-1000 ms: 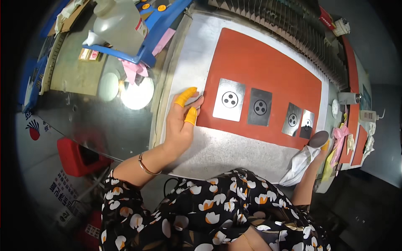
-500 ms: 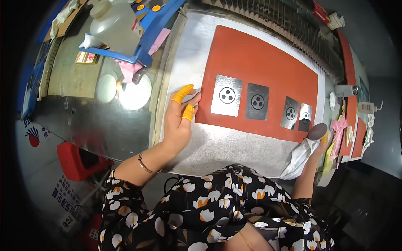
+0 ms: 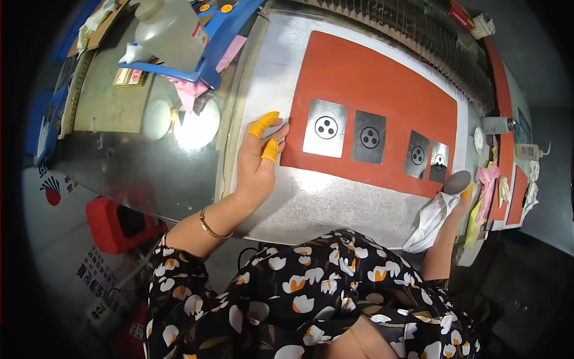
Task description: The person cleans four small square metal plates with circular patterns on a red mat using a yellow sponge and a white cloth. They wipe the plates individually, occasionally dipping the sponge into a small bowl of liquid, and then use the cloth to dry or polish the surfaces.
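Observation:
My left hand (image 3: 257,161), with yellow finger cots on thumb and forefinger, rests at the left edge of a red-orange mat (image 3: 371,66). Its thumb and forefinger are apart, and other fingertips reach the mat's edge. On the mat lie several thin metal plates, each bearing a ring with three dots. A bright silver plate (image 3: 324,128) is nearest my left hand, then a dark grey plate (image 3: 369,137). Two smaller plates (image 3: 417,155) sit towards the right. My right hand (image 3: 461,206), partly hidden, holds a white cloth (image 3: 431,222) beside a grey oval pad (image 3: 457,182) at the mat's right corner.
A row of thin upright sheets (image 3: 412,54) runs behind the mat. A blue tray (image 3: 206,75) with a large translucent bottle (image 3: 170,36) stands at the far left. At the right are a grey-white bottle (image 3: 497,125) and pink cloth (image 3: 488,175). A red stool (image 3: 107,224) stands below left.
The view has shifted slightly, so the whole scene sits a little higher and to the right. Both hands keep about the same places beside the mat.

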{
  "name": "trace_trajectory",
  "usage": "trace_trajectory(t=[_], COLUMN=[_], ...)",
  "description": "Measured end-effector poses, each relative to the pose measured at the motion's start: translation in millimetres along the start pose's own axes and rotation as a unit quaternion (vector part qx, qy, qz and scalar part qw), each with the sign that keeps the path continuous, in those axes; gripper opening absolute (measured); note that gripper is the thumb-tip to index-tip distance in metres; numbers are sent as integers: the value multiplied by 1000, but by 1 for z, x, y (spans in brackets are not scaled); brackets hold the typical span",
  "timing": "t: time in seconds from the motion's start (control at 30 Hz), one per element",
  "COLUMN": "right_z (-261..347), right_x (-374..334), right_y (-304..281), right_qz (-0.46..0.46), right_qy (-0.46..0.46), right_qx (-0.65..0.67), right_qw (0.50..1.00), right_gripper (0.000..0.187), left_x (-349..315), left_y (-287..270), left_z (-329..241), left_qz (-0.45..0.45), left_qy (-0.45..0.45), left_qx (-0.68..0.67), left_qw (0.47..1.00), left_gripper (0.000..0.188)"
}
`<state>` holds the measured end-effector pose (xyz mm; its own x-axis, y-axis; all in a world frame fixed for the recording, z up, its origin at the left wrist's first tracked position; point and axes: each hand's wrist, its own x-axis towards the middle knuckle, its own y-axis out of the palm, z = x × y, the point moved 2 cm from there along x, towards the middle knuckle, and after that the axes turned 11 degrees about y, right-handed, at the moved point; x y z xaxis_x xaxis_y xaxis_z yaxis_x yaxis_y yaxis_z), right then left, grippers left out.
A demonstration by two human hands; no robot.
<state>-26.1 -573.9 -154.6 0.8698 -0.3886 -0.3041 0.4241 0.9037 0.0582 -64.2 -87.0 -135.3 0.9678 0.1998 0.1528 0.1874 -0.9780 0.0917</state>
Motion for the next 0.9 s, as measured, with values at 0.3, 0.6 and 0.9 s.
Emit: trace_trajectory(t=[0.3,0.6,0.9], right_z=[-28,-6,-19], right_x=[34,-5,5], right_y=[-46,9,-32], right_qz=[18,-4,-69], right_qy=[24,62,-14], right_qx=[47,104,-6], right_qw=[998,993,998], right_gripper=[29,22,24], left_x=[0,2,-3], left_y=[2,5,1], left_z=[2,-2,1], left_qz=[-3,-26,-9], left_qy=[26,25,6], left_qx=[16,24,-17], left_qw=[1000,999,1000], left_gripper=[41,36,39])
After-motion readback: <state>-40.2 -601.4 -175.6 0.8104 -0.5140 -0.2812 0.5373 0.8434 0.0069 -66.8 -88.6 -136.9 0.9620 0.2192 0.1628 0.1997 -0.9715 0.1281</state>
